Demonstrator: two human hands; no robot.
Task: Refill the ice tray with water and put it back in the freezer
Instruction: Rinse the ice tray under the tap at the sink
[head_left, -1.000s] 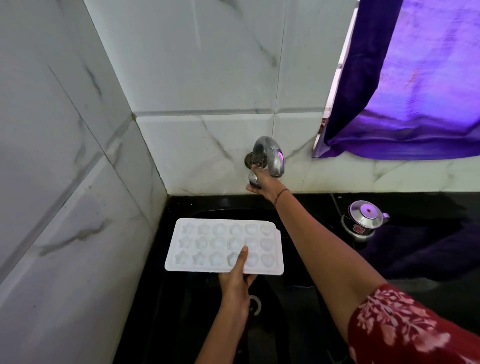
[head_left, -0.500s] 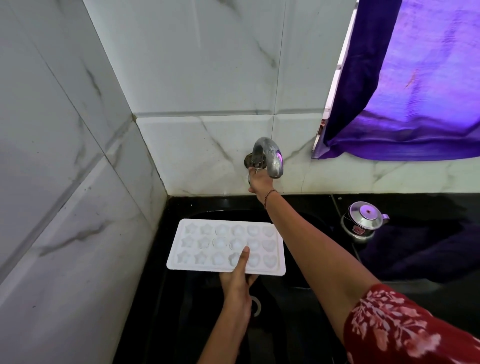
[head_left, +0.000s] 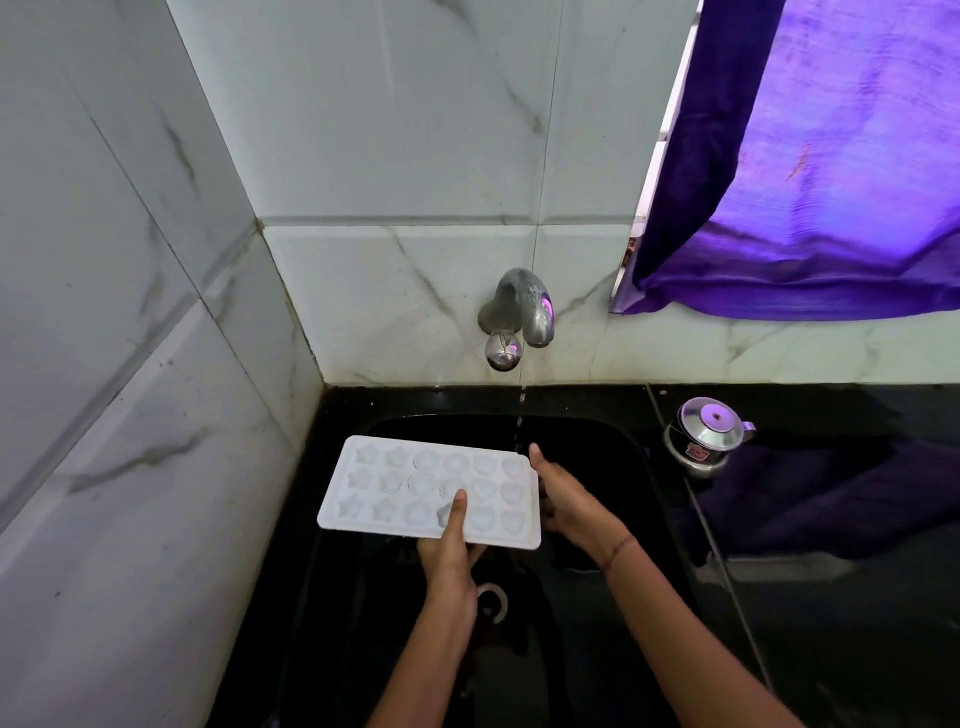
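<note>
1. White ice tray (head_left: 363, 486) sits below and left of the tap (head_left: 524, 306), over the black sink (head_left: 602, 452). The left hand (head_left: 451, 558) pinches its near edge, thumb on top, fingers clamped beneath.
2. The right hand (head_left: 571, 501) touches the tray end nearest the tap; whether its fingers curl under is hidden.
3. Risk: the thin water stream (head_left: 519, 428) below the tap falls just past the tray, so it misses the cells. A 1-edge pinch could let the filling tray tip.
4. Change: 0.5 s ago the right hand was on the tap's knob; it has dropped to the tray.
</note>
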